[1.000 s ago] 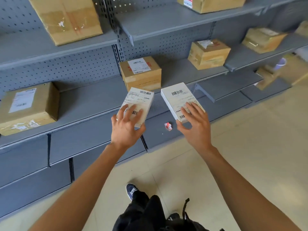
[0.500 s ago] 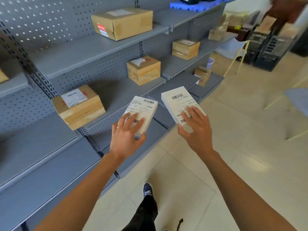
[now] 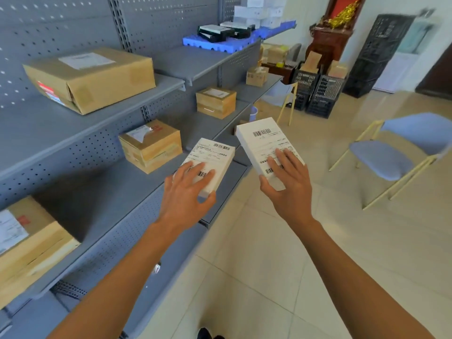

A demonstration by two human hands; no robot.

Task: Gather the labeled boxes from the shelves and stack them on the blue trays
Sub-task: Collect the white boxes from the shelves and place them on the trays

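Observation:
My left hand (image 3: pixel 184 192) grips a flat white labeled box (image 3: pixel 215 155) from above, fingers over its barcode label and thumb at its near corner. My right hand (image 3: pixel 288 182) holds a second white labeled box (image 3: pixel 263 140) the same way, raised a little higher. Both boxes hang in the air beside the grey shelves (image 3: pixel 137 96). Far along the upper shelf lies a blue tray (image 3: pixel 220 44) carrying black boxes (image 3: pixel 221 31) and white boxes (image 3: pixel 259 13).
Brown cardboard parcels sit on the shelves: a large one (image 3: pixel 90 77), a mid one (image 3: pixel 151 143), a farther one (image 3: pixel 216 101) and one at the near left (image 3: pixel 27 245). A blue folding chair (image 3: pixel 396 157) stands on the tiled floor at right. Black crates (image 3: pixel 318 94) are stacked beyond.
The view has swung to the right along the shelf row, bringing the blue tray and chair into sight. Both hands keep their white boxes, held in front as before.

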